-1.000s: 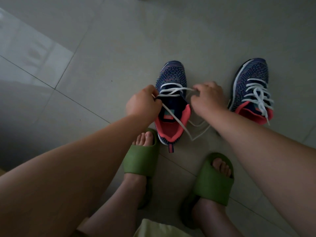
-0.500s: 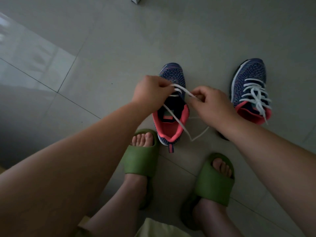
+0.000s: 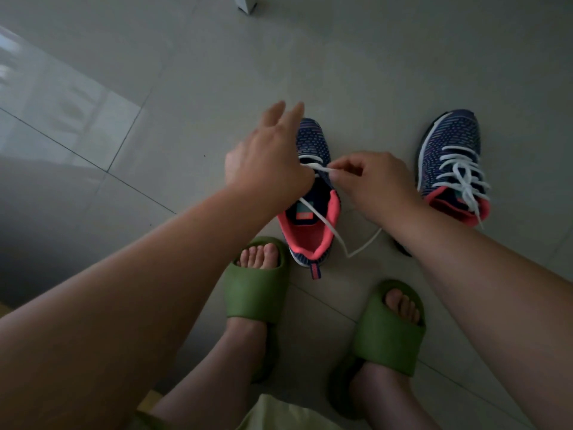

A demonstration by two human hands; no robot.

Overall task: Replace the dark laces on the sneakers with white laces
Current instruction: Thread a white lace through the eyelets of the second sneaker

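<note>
Right hand: thumb and forefinger pinch the white lace over the throat of the near sneaker — the other fingers are curled in.
Left hand: spread over the left side of that sneaker, fingers straight and reaching past its toe; the lace runs in under the hand, and whether thumb or palm holds it I cannot tell.
White lace: one short stretch runs taut between the two hands; a longer strand drops across the pink lining, goes over the heel edge to the floor, bends there and comes back up toward the right wrist.
Near sneaker: blue knit with pink lining, standing on the floor just ahead of the left slipper, only its top rows laced.
Far sneaker: to the right, partly behind the right forearm — fully laced in white, ends hanging loose.
Feet: both in green slippers, the right slipper nearer the camera.
Floor: pale grey tiles.
</note>
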